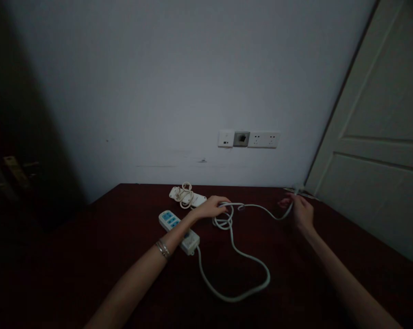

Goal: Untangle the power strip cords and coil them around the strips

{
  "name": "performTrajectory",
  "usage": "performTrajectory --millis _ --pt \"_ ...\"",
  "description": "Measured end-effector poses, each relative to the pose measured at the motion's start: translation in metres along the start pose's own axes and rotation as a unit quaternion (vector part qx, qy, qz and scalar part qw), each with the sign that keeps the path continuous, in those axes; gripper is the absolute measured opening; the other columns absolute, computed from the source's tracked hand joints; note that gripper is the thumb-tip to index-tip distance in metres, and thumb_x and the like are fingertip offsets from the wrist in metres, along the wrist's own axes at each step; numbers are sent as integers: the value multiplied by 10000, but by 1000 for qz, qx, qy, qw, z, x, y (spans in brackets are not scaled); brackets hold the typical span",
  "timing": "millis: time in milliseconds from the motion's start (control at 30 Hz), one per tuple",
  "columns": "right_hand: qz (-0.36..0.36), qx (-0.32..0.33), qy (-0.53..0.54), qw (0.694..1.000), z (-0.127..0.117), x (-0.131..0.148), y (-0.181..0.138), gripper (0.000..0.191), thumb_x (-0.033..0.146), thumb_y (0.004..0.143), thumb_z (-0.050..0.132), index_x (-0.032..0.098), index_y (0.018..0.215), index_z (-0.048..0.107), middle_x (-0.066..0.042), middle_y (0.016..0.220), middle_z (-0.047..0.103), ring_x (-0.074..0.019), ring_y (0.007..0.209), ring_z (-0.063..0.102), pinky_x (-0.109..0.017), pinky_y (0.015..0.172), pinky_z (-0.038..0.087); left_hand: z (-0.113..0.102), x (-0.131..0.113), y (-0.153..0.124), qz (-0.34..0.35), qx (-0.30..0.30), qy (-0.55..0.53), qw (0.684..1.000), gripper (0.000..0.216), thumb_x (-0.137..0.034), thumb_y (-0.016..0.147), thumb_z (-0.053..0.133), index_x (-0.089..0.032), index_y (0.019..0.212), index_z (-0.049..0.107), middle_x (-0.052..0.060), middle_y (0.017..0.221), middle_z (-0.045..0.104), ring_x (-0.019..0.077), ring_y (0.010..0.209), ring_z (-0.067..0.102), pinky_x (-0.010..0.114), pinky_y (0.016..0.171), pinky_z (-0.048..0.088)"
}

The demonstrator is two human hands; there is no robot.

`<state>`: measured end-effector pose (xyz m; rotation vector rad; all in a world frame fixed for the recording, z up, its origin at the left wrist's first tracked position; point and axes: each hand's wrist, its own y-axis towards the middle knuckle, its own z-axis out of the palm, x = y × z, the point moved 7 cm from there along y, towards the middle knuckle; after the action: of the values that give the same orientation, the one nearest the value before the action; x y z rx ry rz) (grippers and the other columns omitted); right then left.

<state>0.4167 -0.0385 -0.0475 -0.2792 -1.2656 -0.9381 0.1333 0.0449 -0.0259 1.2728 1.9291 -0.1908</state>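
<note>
A white power strip [169, 220] with blue socket faces lies on the dark red table, partly hidden under my left forearm. Its white cord [251, 257] loops out to the right and runs back into a small tangle of coils. At that tangle my left hand [213, 206] has its fingers closed around the cord. Farther right, my right hand [299, 210] pinches the cord close to its end, where a blurred pale plug seems to stick up above the fingers.
Behind my left hand lies a second white power strip [198, 199] with its cord bundled on top. The dark red table [131, 283] meets a pale wall carrying a row of wall sockets [264, 140]. A white panelled door [371, 137] stands at the right.
</note>
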Motion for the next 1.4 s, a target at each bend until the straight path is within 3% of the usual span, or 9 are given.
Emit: performTrajectory --millis 133,300,500,633,800,967,1167,1300,1400 --pt "6 63 80 995 44 59 -5 360 401 634 676 165 883 566 35 504 564 -91 409 517 -195 403 438 -14 -6 0 -45 -7 -206 977 214 -158 740 498 -98 930 575 51 781 643 140 643 631 256 606 506" --pt "15 176 92 980 106 108 -19 269 289 679 640 192 905 530 45 515 553 -87 388 486 -177 340 368 -34 -21 -10 -71 -8 -294 953 262 -254 722 570 -99 934 558 61 733 636 152 569 640 195 449 466" --pt "33 252 90 963 173 91 -47 233 331 709 608 209 817 442 9 593 637 -160 650 642 -274 599 509 -52 -40 -26 -59 -7 -319 946 271 -211 722 521 -93 961 570 65 708 644 172 532 645 217 420 474" --pt "59 330 56 941 201 60 -72 287 428 707 602 228 819 430 26 626 638 -159 616 621 -303 619 496 -53 -45 -28 -66 -1 -339 939 310 -195 715 485 -85 988 581 59 677 643 184 522 646 223 402 467" --pt "-11 365 -2 931 202 52 -85 264 464 752 563 227 831 479 62 617 541 -107 554 527 -230 553 442 -52 -51 -30 -75 4 -305 949 297 -220 743 524 -80 989 612 33 605 629 103 405 565 180 380 412" --pt "-41 323 -9 945 186 74 -74 269 462 751 573 223 806 462 88 537 429 -68 433 381 -173 413 322 -54 -41 -32 -98 -2 -305 947 351 -298 731 639 -93 1015 613 19 606 619 85 449 553 174 402 407" --pt "-48 286 42 956 161 100 -47 238 405 731 611 213 794 485 89 431 409 -57 368 311 -166 368 218 -74 -10 -29 -113 -102 -373 915 301 -209 761 596 -77 1031 581 6 612 586 76 457 534 179 392 403" --pt "-43 250 77 964 143 113 -35 209 349 703 630 209 772 491 87 394 387 -56 337 284 -173 353 205 -87 11 -33 -174 -177 -366 897 315 -132 807 494 -92 1118 522 -12 596 567 55 417 497 174 404 405" --pt "-44 215 92 971 130 121 -26 194 316 685 639 204 754 497 78 395 397 -55 326 289 -179 346 210 -90 23 -39 -227 -188 -329 897 329 -69 774 460 -84 1096 525 7 621 593 76 478 550 176 434 424"
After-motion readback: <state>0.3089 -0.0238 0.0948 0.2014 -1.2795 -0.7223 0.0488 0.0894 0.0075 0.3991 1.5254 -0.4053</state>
